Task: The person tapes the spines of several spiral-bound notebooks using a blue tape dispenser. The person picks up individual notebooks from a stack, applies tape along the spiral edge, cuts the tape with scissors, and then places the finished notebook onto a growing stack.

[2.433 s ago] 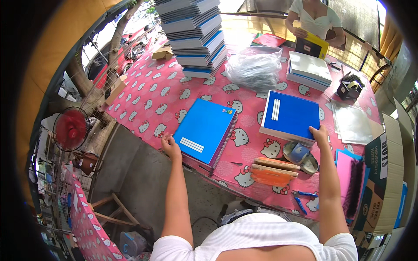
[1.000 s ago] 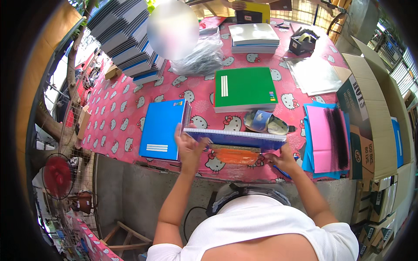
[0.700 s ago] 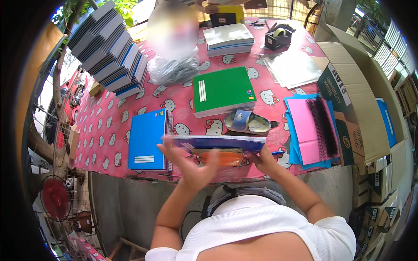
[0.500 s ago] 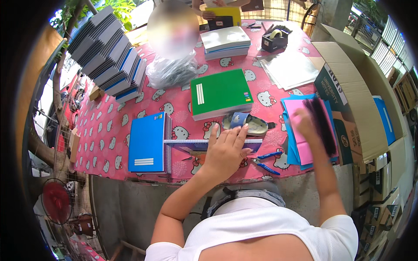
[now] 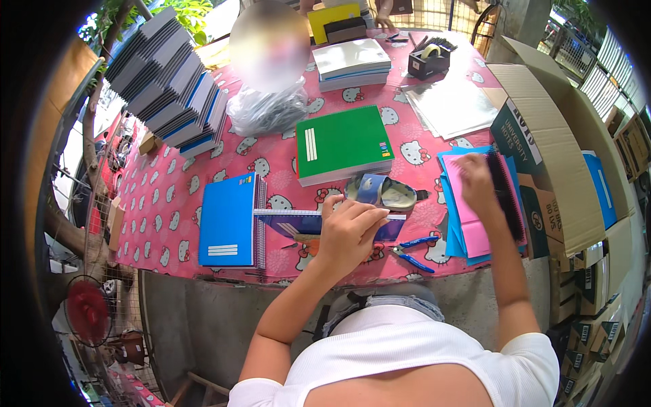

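Observation:
Before me a purple spiral notebook (image 5: 288, 220) stands on its long edge, coil side up. My left hand (image 5: 349, 227) is closed over its top edge with bent fingers. To the right, my right hand (image 5: 476, 183) rests over a pink sheet (image 5: 468, 217) beside a bundle of black plastic binding coils (image 5: 505, 193). Its fingers are curled, and what they hold, if anything, is hidden. Blue sheets (image 5: 456, 234) lie beneath the pink one. Near my left hand are blue-handled cutting pliers (image 5: 415, 256) and a blue sandal (image 5: 393, 193). Blue spiral notebooks (image 5: 227, 220) lie stacked at the left.
Behind the sandal sits a green notebook stack (image 5: 346, 142). Tall notebook piles (image 5: 166, 88), a plastic bag (image 5: 268, 108), white books (image 5: 352, 61), clear sheets (image 5: 454, 108) and a tape dispenser (image 5: 428, 61) surround it. An open carton (image 5: 549, 149) borders the right side. Another person's hand (image 5: 385, 20) shows at the far edge.
My left hand's fingers have gone from stretched out to bent over the notebook's edge. My right hand has shifted slightly. Across the table, the other person's hands have left the yellow item.

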`<control>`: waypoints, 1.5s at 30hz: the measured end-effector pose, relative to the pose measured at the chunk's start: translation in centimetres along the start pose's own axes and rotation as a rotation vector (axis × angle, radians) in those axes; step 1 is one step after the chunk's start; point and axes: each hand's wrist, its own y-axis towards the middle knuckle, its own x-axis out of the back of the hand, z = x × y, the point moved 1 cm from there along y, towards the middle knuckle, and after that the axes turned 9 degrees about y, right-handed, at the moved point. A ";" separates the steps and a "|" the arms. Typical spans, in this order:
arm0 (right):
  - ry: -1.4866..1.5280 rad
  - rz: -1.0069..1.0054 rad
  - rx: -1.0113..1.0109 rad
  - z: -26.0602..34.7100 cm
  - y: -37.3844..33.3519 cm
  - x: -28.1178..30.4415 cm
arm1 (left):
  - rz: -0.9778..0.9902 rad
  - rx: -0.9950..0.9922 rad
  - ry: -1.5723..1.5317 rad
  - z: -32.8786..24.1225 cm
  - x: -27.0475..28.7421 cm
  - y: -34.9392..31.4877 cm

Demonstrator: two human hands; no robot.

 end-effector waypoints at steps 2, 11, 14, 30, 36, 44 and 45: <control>0.462 0.192 -0.215 9.2 0.1 1.2 | 0.017 0.025 0.009 0.3 0.4 -0.6; 0.605 0.084 -0.328 15.2 -0.6 2.2 | 0.031 0.051 -0.010 -0.3 0.4 -0.1; 0.565 0.170 -0.281 14.6 0.2 2.3 | 0.032 0.054 -0.022 -0.3 0.5 -0.3; 0.623 0.496 -0.544 15.4 2.0 2.1 | -0.018 0.035 -0.023 -0.4 0.2 -0.4; 0.373 0.257 -0.120 16.5 0.6 1.3 | -0.013 0.033 -0.032 -0.1 0.2 -0.8; 0.265 0.102 -0.120 18.3 1.8 0.8 | -0.012 0.047 -0.032 -0.1 -0.1 -0.8; 0.261 0.159 -0.114 18.1 1.7 0.7 | -0.009 0.047 -0.031 -0.1 -0.1 -0.8</control>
